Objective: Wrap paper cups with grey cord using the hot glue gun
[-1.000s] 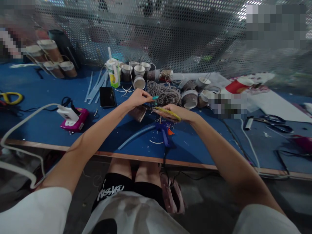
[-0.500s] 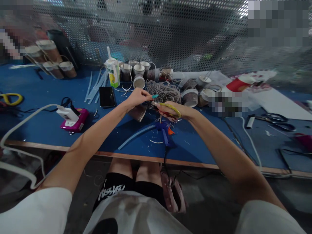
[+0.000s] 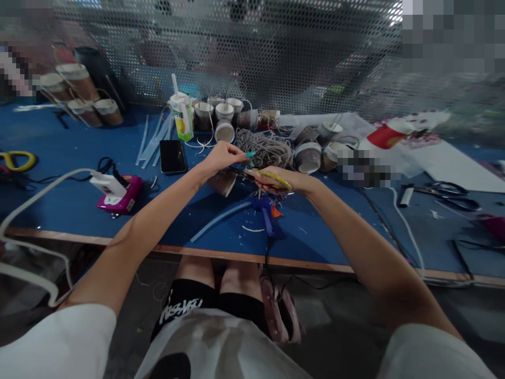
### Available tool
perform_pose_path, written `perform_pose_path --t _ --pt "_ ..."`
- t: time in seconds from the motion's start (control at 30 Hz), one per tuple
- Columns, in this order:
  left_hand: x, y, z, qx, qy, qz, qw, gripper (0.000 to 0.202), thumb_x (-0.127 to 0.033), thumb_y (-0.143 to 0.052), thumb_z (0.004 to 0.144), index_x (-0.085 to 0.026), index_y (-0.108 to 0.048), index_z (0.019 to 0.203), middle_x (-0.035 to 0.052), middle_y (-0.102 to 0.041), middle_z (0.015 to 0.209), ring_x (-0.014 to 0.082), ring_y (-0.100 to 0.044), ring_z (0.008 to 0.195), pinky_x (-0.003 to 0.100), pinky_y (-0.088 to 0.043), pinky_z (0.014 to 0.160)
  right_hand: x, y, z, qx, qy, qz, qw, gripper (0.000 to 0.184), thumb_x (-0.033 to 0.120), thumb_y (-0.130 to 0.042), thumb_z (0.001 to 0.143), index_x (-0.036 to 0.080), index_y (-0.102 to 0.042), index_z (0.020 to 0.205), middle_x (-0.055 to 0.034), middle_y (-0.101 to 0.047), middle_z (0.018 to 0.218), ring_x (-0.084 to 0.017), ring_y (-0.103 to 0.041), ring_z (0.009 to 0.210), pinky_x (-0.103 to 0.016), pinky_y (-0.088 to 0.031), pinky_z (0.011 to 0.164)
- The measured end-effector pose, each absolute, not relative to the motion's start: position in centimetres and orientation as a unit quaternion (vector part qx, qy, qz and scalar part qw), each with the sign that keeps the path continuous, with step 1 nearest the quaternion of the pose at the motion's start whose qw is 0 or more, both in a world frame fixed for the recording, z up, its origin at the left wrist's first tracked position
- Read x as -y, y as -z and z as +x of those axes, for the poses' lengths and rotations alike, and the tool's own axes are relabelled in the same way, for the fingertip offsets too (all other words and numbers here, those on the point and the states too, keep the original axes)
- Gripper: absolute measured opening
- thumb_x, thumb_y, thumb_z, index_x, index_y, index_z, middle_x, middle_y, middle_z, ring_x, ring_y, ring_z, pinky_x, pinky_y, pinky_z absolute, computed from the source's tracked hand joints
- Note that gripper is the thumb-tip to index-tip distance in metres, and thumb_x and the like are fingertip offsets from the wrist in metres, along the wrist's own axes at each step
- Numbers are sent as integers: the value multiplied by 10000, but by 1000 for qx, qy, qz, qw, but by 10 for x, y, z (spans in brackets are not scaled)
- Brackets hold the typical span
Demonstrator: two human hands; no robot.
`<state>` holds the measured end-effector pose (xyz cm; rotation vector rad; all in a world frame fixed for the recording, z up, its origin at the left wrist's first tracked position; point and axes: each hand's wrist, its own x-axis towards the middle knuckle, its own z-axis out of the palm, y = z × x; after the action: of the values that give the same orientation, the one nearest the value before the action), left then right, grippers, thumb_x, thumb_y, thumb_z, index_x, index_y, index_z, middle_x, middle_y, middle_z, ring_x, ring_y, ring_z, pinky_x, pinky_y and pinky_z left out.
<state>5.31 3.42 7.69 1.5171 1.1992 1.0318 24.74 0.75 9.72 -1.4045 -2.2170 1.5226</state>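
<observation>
Left hand (image 3: 224, 158) was pinched, its hold indiscernible; yellow-handled scissors (image 3: 282, 181) were gripped in the right hand (image 3: 268, 182), presumably angled to reach that pinch; brown cup (image 3: 223, 184) was tilted nearer the surface's (image 3: 315, 237) front edge.

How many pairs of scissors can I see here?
3: a yellow-handled pair in the right hand, a dark-blue-handled pair lying far right, and, at the left edge, a yellow handle, seemingly a third pair, partly out of view. More may be hidden.
</observation>
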Motion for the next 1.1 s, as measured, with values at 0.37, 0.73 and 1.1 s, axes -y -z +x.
perform_pose_path --t 0.37,0.73,1.1 --pt "-36 -75 52 -479 -428 618 453 132 -81 -764 758 -82 -764 626 82 -761 681 114 -639 661 241 -473 690 -10 -94 245 725 -520 -446 73 595 694 -602 862 162 -483 621 59 -444 487 -21 -359 346 -151 -273 313" --pt "-39 -71 51 -464 -432 626 454 130 -96 -751 764 -102 -763 635 77 -771 694 125 -679 673 245 -505 716 -1 -105 242 731 -459 -500 67 572 604 -645 884 155 -479 570 51 -454 436 -38 -417 319 -157 -307 310" --pt "-43 -65 51 -457 -444 634 439 135 -131 -751 768 -96 -757 637 97 -782 733 136 -681 710 244 -513 715 -7 -99 242 699 -516 -488 86 589 667 -661 835 153 -520 583 62 -448 415 -21 -356 295 -144 -265 281"
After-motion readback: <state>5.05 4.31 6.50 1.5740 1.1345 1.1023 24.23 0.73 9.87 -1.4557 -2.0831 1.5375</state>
